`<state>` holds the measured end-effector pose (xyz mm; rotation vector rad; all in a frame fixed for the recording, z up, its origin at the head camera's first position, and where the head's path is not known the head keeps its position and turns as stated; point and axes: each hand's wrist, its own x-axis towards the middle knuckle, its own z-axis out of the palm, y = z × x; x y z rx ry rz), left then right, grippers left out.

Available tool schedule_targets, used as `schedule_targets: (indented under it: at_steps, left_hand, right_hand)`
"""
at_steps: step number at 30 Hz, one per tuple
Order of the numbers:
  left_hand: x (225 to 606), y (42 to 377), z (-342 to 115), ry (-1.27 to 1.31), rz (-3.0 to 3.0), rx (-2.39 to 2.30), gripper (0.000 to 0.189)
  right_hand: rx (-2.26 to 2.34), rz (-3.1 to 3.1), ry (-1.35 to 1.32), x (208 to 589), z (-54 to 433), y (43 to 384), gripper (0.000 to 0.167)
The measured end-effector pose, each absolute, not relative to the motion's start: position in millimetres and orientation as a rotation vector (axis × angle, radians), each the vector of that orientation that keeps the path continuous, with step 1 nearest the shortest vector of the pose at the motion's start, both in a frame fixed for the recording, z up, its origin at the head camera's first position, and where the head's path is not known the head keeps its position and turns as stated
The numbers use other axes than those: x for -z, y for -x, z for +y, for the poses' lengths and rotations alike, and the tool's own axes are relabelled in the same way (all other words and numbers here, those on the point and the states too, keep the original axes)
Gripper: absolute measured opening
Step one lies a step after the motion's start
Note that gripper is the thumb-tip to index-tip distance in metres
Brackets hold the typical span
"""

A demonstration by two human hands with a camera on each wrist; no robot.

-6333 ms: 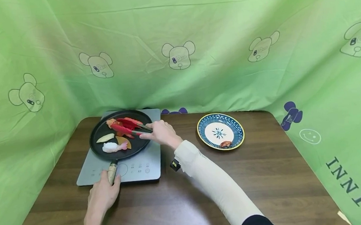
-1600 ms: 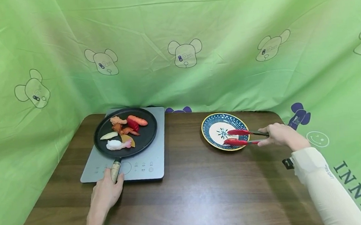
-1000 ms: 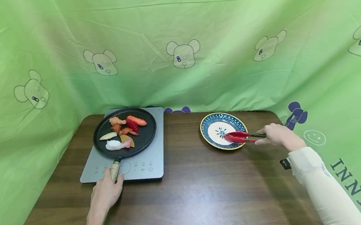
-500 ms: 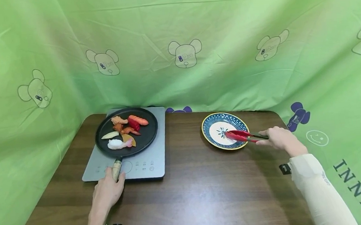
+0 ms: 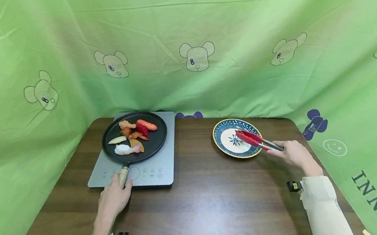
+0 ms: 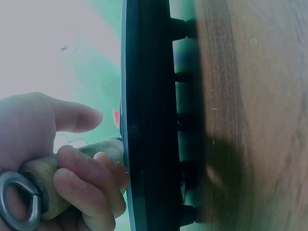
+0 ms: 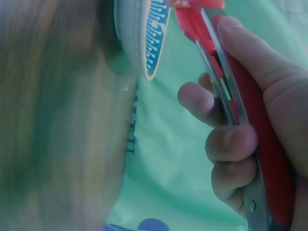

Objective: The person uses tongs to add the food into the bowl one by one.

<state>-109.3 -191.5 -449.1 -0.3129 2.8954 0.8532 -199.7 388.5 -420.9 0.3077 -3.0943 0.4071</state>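
My left hand (image 5: 113, 198) grips the wooden handle (image 5: 124, 175) of a flat black pan (image 5: 157, 144). In the left wrist view, curled fingers (image 6: 86, 185) wrap this handle, which ends in a metal ring (image 6: 21, 202). My right hand (image 5: 296, 155) holds red-headed metal tongs (image 5: 251, 138) over a blue-patterned plate (image 5: 220, 144). The right wrist view shows the tongs (image 7: 255, 120) squeezed nearly together, their heads above the plate's rim (image 7: 150, 72). Something pinkish-red shows at their tips; I cannot tell whether it is a piece of food. No brown piece shows on the plate.
The pan sits on a grey induction cooker (image 5: 168, 159) at the table's back left. Toy food lies in it: a shrimp (image 5: 126, 149), a drumstick (image 5: 126, 124), a wing (image 5: 139, 136) and several other pieces. A green curtain (image 5: 199, 90) hangs behind and along both sides.
My right hand has gone from the pan to the plate with the tongs. They closed over the plate, then rose and tilted. The brown piece earlier on the plate no longer shows. Left hand unchanged.
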Motion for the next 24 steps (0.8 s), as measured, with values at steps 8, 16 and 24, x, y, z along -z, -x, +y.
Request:
schedule_targets:
  at_steps: [8,16,24]
  left_hand:
    - [448.6,109.3,-191.3,0.323,2.885,-0.856,0.063]
    - [449.6,109.8,-191.4,0.325,2.892,-0.86,0.059]
    - [449.7,109.5,-192.4,0.326,2.882,-0.874,0.06]
  right_hand:
    - [-0.51,-3.05,-0.273,429.1,383.7,195.0,0.049]
    - [-0.578,-2.959,-0.22,431.1,372.6,191.3,0.048]
    - [-0.599,-2.891,-0.232,432.1,358.8,193.6,0.044]
